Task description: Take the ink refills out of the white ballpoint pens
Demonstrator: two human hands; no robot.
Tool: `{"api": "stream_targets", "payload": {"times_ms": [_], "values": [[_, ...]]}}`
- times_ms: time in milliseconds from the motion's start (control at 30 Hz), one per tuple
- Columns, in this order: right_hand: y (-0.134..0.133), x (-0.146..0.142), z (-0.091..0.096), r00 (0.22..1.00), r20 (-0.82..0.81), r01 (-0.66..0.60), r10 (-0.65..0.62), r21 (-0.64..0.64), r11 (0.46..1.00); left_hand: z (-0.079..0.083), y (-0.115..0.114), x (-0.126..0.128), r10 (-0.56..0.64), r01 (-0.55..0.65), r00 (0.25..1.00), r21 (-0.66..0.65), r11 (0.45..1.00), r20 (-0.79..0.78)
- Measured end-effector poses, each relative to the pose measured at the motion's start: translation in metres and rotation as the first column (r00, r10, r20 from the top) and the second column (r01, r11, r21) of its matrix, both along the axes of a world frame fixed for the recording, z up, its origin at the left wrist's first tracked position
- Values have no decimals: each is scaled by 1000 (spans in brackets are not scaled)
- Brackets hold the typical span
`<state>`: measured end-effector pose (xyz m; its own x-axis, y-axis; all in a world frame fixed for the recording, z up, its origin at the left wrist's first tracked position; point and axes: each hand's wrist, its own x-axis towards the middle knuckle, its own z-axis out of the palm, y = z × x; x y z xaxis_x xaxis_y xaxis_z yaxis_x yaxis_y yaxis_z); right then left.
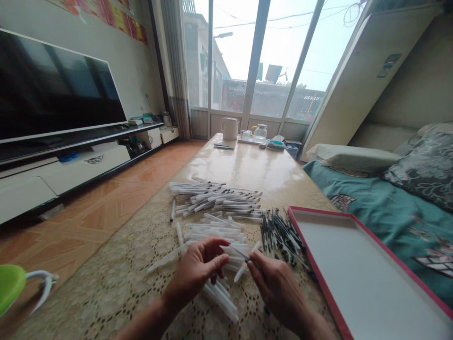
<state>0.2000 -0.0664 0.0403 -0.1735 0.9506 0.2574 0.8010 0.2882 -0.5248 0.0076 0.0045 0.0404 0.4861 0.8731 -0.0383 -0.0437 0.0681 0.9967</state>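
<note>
My right hand [278,285] pinches the dark end of a thin pen refill [239,252], which slants up toward my left hand. My left hand [203,262] has thumb and index finger apart, with the index fingertip close to the refill's far end; whether they touch is unclear. Below and behind the hands lie translucent white pen barrels [215,231], partly hidden by my fingers. Beyond them rests a pile of white pens with dark tips [212,196]. Many black-ended refills [281,231] are heaped to the right of the barrels.
A shallow red-rimmed box lid [329,293] sits at the table's right side. At the far end stand a beige jug [230,128], a glass teapot [261,132] and a tissue pack [276,142]. A green-covered sofa [371,208] flanks the right; a green seat [11,287] is lower left.
</note>
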Motion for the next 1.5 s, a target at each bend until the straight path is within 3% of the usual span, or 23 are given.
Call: {"api": "stream_targets", "payload": {"times_ms": [67,167,267,400,500,867,1100,1267,1500], "values": [[0,-4,-2,999,22,-33,33,-17,999,-4,-7,9,-89,98,992,-95,991,91],[-1,-8,-3,996,-8,-86,85,-20,996,-6,-10,16,-105,125,984,-142,982,141],[0,-5,-3,990,-129,-56,53,-22,998,-5,-6,13,-13,41,985,-160,986,170],[1,7,-4,928,-350,107,-128,-78,991,-2,4,4,163,-110,957,-219,970,242],[2,13,-6,892,-427,110,-149,-114,987,-2,8,-1,200,-138,949,-247,959,245],[4,13,-8,914,-399,57,-73,-53,997,-3,8,-1,196,-148,959,-227,962,206],[6,10,-9,904,-417,107,-91,16,994,-1,6,0,217,-162,948,-234,959,232],[7,10,-9,942,-320,113,-103,15,993,-1,7,1,219,-175,951,-203,963,220],[7,13,-10,957,-274,133,-98,115,984,4,8,3,216,-179,955,-189,966,201]]}}
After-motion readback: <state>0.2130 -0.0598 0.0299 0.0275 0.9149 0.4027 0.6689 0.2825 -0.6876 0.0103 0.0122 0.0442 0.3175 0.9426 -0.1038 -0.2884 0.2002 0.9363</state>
